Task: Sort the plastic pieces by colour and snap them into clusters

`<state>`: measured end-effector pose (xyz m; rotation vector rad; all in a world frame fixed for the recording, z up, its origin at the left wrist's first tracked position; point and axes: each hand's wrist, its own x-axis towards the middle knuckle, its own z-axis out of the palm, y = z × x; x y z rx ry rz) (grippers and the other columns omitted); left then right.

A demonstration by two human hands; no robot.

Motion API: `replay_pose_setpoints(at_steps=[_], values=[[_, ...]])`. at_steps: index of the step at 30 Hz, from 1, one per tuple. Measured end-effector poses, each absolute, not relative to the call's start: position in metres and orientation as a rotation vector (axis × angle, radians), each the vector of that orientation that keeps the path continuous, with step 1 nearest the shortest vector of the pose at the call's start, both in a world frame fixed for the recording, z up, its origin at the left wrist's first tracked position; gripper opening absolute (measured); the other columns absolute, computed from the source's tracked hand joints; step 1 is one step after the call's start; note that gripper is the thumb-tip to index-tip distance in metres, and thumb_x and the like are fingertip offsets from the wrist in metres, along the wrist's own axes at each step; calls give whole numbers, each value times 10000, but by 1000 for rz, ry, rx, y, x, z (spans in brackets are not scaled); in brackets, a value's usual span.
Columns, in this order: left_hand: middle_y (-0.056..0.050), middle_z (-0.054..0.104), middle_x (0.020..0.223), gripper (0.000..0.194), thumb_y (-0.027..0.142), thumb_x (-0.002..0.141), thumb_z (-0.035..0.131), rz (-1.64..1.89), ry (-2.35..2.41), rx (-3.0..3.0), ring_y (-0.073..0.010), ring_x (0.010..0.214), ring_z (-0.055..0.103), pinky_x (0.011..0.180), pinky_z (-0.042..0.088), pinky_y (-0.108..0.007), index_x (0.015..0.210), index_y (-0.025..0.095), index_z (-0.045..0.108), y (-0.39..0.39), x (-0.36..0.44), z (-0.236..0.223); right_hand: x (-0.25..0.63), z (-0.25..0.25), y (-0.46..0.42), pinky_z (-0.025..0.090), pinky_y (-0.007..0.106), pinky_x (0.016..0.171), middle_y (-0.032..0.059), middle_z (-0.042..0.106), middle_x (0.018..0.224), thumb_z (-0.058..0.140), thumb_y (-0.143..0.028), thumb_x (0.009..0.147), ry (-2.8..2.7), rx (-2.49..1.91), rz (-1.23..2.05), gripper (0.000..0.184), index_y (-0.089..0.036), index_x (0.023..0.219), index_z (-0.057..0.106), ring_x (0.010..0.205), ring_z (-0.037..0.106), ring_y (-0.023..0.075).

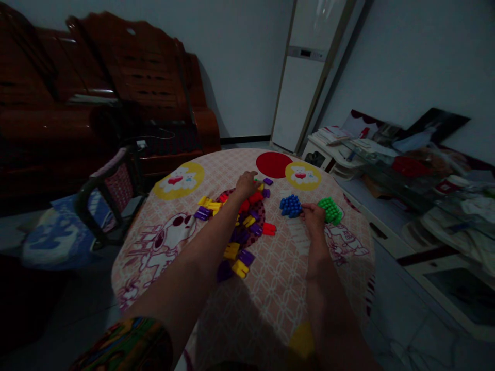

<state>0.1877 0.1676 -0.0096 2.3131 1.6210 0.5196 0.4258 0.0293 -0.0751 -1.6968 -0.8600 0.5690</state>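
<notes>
My left hand (246, 183) reaches over the far edge of a scatter of red, yellow and purple plastic blocks (243, 226) on a round table with a cartoon cloth (174, 242). Its fingers curl down onto the blocks; what they hold is hidden. My right hand (313, 215) rests on the cloth between a group of blue blocks (290, 205) and a group of green blocks (330, 209), fingers bent, touching the green group's edge.
A dark wooden sofa (96, 103) stands at the back left, with a chair (112, 190) beside the table. A white door (305, 77) is behind. A low glass table (406, 170) heaped with papers and clutter fills the right.
</notes>
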Motion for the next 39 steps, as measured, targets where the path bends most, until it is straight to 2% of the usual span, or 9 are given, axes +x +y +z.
replay_pose_setpoints(at_steps=[4,6,8,15,23,28,30,34,39], values=[[-143,453,1518,605,500,908,565,340,1576,2330,-336,1361,453,1089,407,-465,1458,260,493,182,217,-14,426,-76,30,506,294,516,52,704,604,562,-316,660,-859,-1700,557,333,-144,856,768,562,656,219],[-149,445,1517,638,577,878,568,249,1582,2330,-391,1371,423,1073,391,-566,1446,295,504,185,228,-16,426,-77,31,518,296,529,65,729,660,560,-314,658,-872,-1688,555,334,-148,858,769,590,674,224],[-161,482,1475,654,595,844,600,176,1557,2368,-408,1343,442,1053,390,-603,1417,288,532,184,234,-16,428,-78,31,521,296,533,70,740,689,559,-324,665,-891,-1692,553,344,-147,870,770,604,682,225],[-125,628,1241,392,347,829,636,88,1392,2599,-266,1142,605,946,492,-344,1194,209,666,154,213,-18,430,-82,30,508,293,537,58,716,648,557,-370,701,-946,-1694,526,379,-131,907,767,590,663,216],[-104,683,1210,383,246,788,671,176,1263,2609,-250,1150,618,997,470,-322,1166,185,669,107,147,-21,430,-80,29,516,316,575,83,734,721,544,-332,685,-918,-1713,499,381,-124,920,760,616,662,228],[-63,727,1078,227,211,773,634,354,1292,2448,-232,1046,654,965,487,-324,975,198,739,87,103,0,413,-55,20,523,364,808,105,756,865,482,-283,758,-1060,-1741,54,331,-161,903,754,819,679,248],[-56,729,1088,223,234,769,642,444,1366,2388,-236,1041,654,978,483,-339,963,211,751,80,87,5,393,-46,13,508,356,842,100,757,913,471,-273,805,-1206,-1690,-9,314,-179,914,749,859,675,241],[-64,725,1123,245,273,745,695,486,1488,2313,-245,1045,658,966,483,-331,975,217,759,71,60,6,348,-44,-3,491,333,829,93,751,939,493,-249,847,-1573,-1672,135,276,-199,929,751,853,669,225],[-65,739,1074,318,271,726,714,511,1560,2205,-205,859,697,837,515,-295,1033,196,755,65,45,6,313,-53,-21,486,357,834,119,735,942,515,-285,891,-1781,-1646,384,263,-187,908,758,872,659,240]])
